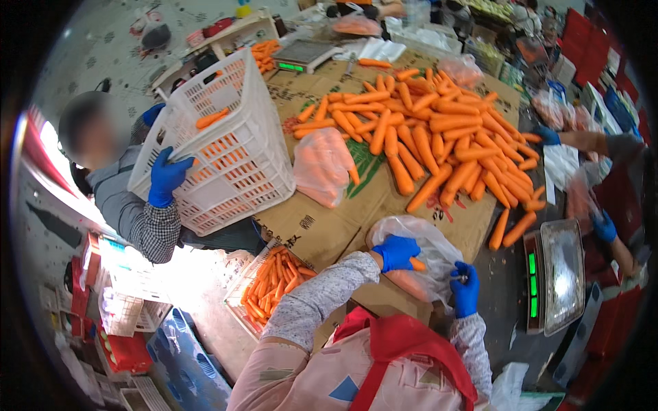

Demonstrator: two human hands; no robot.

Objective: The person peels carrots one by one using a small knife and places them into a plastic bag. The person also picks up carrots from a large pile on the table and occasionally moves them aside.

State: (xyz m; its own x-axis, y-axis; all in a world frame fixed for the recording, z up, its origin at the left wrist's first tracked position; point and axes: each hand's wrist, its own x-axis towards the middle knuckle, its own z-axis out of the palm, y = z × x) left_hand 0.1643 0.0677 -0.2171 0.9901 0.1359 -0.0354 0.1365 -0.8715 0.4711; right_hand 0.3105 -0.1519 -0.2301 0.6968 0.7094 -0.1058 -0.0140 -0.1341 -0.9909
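Note:
My left hand [398, 253], in a blue glove, is closed around a carrot [417, 264] at a clear plastic bag [432, 241]. Inside the lower part of this bag, other carrots show through the film. The bag's right edge is pinched by my right hand [465, 290], also blue-gloved; a small shiny thing shows at its fingers, too small to name. A large heap of loose carrots [452, 128] lies beyond on flattened cardboard [313, 231]. To the left of the heap rests a filled plastic bag of carrots [323, 167].
At left a co-worker [128, 174] in blue gloves holds a tilted white plastic crate [231, 154] with carrots. A crate of carrots [275, 282] stands below. One scale [560, 277] is at right, another [303, 54] at the back. Another person's gloved hand [547, 135] touches the heap's right side.

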